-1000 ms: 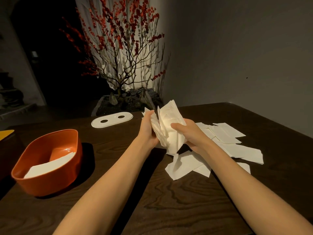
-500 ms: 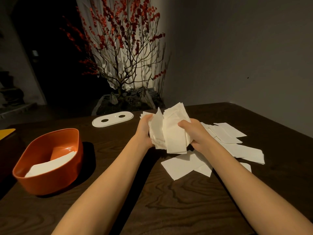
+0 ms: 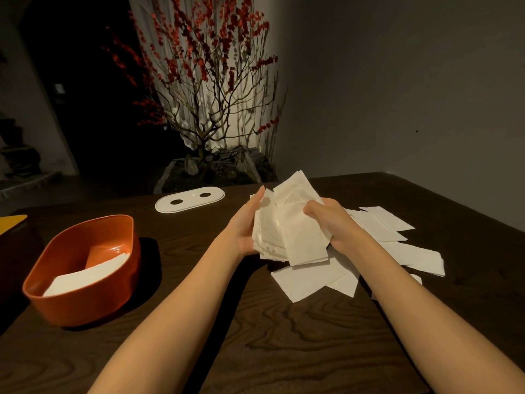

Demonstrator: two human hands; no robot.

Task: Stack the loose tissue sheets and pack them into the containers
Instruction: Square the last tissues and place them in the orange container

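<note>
A thick bundle of white tissue sheets [image 3: 289, 226] is held above the dark table between both hands. My left hand [image 3: 245, 223] supports its left side with the fingers fairly straight against the sheets. My right hand [image 3: 332, 223] grips the right side, thumb curled over the top sheet. More loose tissue sheets [image 3: 397, 245] lie scattered on the table under and to the right of the hands. An orange container [image 3: 93, 282] stands at the left with a stack of tissues [image 3: 85, 275] inside it.
A white oval lid [image 3: 189, 203] with two holes lies at the back of the wooden table [image 3: 284, 336]. Behind it stands a red-blossom tree in a planter [image 3: 216, 169]. A yellow edge [image 3: 11, 221] shows at far left. The wall is close on the right.
The bundle has been tipped from upright toward flat and squared between the hands. A sheet that hung below it now lies on the table. My left hand has opened along the bundle's side.
</note>
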